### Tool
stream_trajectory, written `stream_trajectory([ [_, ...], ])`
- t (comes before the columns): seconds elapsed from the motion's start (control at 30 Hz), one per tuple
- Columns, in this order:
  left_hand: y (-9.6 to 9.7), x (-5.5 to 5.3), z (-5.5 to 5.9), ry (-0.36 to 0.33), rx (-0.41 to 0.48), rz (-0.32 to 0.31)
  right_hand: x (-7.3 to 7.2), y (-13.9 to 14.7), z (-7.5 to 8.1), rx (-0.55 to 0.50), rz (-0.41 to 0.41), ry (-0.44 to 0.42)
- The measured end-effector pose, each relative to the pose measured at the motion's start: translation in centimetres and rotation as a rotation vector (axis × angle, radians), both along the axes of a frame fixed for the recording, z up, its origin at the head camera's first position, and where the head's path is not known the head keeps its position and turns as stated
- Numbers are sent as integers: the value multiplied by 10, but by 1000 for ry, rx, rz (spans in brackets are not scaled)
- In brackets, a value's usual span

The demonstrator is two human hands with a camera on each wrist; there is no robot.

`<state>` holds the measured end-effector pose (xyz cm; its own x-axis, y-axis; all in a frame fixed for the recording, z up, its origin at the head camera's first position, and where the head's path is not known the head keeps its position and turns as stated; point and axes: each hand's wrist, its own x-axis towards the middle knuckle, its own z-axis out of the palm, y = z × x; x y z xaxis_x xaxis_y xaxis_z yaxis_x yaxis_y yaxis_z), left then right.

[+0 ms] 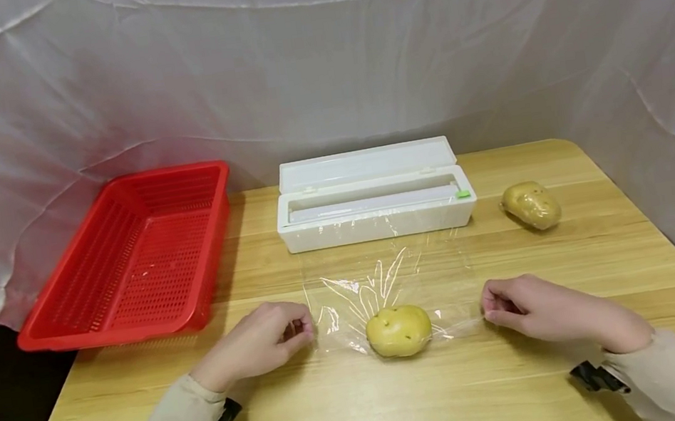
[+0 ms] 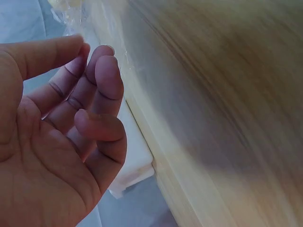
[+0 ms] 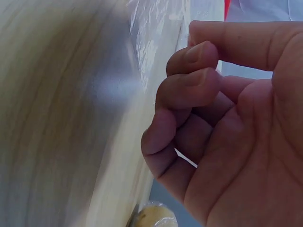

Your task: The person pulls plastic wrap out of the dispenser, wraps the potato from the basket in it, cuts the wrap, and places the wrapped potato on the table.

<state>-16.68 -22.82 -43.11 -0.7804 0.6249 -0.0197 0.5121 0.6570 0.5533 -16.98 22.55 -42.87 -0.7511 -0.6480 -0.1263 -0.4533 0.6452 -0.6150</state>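
A yellow potato (image 1: 399, 331) lies on the table between the two hands. Clear plastic wrap (image 1: 380, 280) runs from the white wrap dispenser (image 1: 378, 226) toward it; creases fan out beside the potato, and whether the film's front edge covers it is hard to tell. My left hand (image 1: 268, 342) pinches the film's left corner between thumb and index finger. At the opposite corner, my right hand (image 1: 536, 312) pinches the film the same way. In the right wrist view, shiny film (image 3: 147, 38) extends beside the thumb and index fingertips, with the other fingers curled loosely.
The dispenser's lid (image 1: 366, 165) stands raised at the back, and a green slider (image 1: 463, 194) sits at its right end. A film-wrapped potato (image 1: 531, 205) lies to the right. At the left is a red plastic basket (image 1: 202, 287). Grey cloth (image 1: 317, 62) hangs behind the wooden table (image 1: 366, 415).
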Motion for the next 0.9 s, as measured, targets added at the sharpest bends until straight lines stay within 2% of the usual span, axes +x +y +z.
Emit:
stream_trajectory([
  [0.13, 2, 0, -1, 16, -10, -17, 0, -1, -2, 14, 5, -7],
  [0.37, 0, 2, 0, 14, -8, -42, 2, 0, -3, -13, 30, 31],
  [0.7, -8, 5, -1, 0, -10, -38, 6, 2, 0, -7, -2, 43],
  [0.8, -9, 6, 1, 12, -20, -27, 8, 5, 2, -21, -14, 75],
  [0.9, -8, 10, 7, 60, -52, 0, 10, 6, 8, -45, -15, 150],
])
